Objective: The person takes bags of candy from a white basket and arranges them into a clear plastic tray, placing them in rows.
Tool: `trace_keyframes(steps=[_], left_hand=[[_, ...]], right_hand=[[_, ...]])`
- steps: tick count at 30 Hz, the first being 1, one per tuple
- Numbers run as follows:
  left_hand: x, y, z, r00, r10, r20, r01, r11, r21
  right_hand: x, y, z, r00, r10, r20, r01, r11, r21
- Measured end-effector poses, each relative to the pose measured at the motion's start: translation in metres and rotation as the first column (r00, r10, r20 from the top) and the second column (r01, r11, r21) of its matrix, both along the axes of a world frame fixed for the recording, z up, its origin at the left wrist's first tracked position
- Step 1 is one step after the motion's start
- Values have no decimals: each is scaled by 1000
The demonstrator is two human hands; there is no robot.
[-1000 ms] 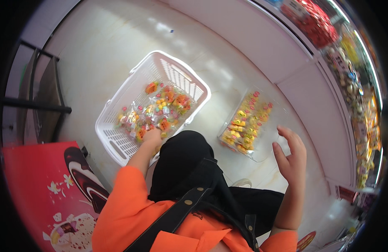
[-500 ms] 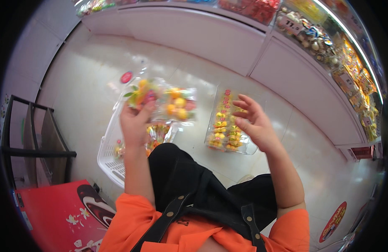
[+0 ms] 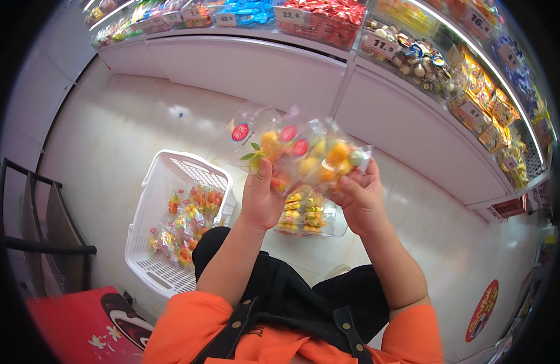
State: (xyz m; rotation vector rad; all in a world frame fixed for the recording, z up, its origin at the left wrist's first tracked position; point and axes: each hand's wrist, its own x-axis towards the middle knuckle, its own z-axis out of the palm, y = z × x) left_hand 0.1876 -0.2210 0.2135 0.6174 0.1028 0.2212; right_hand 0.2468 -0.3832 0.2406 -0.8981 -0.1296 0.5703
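Item: left hand [image 3: 260, 200], grip clamped on the leafy candy packet [image 3: 269, 145], clear film with orange-yellow pieces, green leaf shapes and a red oval label. Item: right hand [image 3: 362, 200], grip clamped on the round-candy packet [image 3: 338, 159], yellow and orange pieces. Both packets are held up before the person, above the floor [image 3: 110, 130]. Below left: white perforated basket [image 3: 134, 242], holding more candy packets [image 3: 189, 215]. Below, between the forearms: clear plastic tray [image 3: 337, 225] with yellow candy packets [image 3: 303, 213]. Handling, as judged: pinch the film margins rather than the sweets, support each packet's weight, and keep the two faces apart so neither is masked (the slick wrapping may slide). Obscured: the packets overlap and blur mid-picture, so their exact count and whether they touch cannot be told; the tray's far part is covered by hands and packets; some fingertips lie behind film.
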Motion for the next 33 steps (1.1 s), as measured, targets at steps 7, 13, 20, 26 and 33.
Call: trace_keyframes(steps=[7, 13, 20, 26, 33], left_hand=[[-4, -14, -17, 984, -148, 103, 156, 985, -75], [-4, -17, -16, 940, -260, 222, 309, 924, -227], [-9, -7, -3, 976, -198, 86, 212, 951, -226], [-17, -14, -9, 974, -214, 69, 223, 962, -160], [-17, -10, -10, 973, -91, 213, 113, 989, -91]], right_hand=[[3, -7, -2, 986, -99, 136, 119, 982, -147], [-12, 0, 4, 979, -78, 191, 120, 967, -223], [-7, -18, 6, 518, -238, 821, 552, 826, -109], [-26, -2, 18, -323, 489, 810, 859, 510, 35], [-27, 7, 8, -232, 584, 778, 816, 552, -171]])
